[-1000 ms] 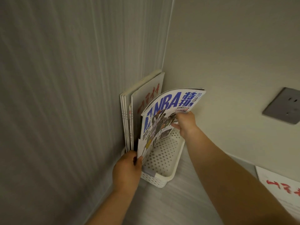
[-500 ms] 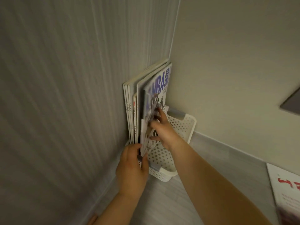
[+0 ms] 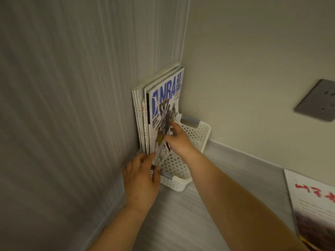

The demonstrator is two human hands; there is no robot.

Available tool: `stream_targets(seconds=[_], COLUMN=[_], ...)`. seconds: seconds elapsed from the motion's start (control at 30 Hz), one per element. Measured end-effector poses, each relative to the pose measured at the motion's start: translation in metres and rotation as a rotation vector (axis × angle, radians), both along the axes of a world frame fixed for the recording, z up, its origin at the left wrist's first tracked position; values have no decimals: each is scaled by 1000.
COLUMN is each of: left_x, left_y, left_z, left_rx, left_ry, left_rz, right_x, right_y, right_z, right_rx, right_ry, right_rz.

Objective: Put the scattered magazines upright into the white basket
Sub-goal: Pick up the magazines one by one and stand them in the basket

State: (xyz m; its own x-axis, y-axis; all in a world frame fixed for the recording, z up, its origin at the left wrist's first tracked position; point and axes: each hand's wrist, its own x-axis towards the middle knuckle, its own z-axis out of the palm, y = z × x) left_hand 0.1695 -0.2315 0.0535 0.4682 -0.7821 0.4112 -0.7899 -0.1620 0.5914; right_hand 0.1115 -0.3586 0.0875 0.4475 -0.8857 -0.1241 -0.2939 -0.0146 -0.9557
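Note:
The white perforated basket (image 3: 197,136) sits on the floor in the room's corner. Several magazines (image 3: 138,109) stand upright in its left side against the grey wall. The NBA magazine (image 3: 164,107) with blue lettering stands upright in front of them. My right hand (image 3: 178,138) presses flat against its cover, fingers spread. My left hand (image 3: 142,176) is at the basket's near rim, fingers on the magazine's lower corner. Another magazine (image 3: 315,212) with red lettering lies flat on the floor at the right.
A striped grey wall (image 3: 63,105) runs along the left and a plain beige wall (image 3: 244,60) along the right. A grey wall socket (image 3: 317,102) is set in the beige wall. Light wood-look floor (image 3: 181,223) lies under my arms.
The NBA magazine went from bent and held above the basket to standing upright inside it. My right hand shifted from gripping its edge to pressing on the cover.

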Motion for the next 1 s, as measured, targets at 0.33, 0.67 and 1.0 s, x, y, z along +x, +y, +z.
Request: stream_targets(seconds=[0.33, 0.67, 1.0], left_x=[-99, -211, -316], left_y=[50, 111, 141], left_z=[-17, -57, -65], left_rx=[142, 428, 644], left_ry=[36, -53, 40], left_rz=[-569, -855, -796], right_x=[-136, -341, -475], right_y=[76, 183, 278], right_z=[-15, -71, -105], right_rx=[-100, -77, -57], right_ry=[-19, 541, 878], right_rz=[-468, -744, -675])
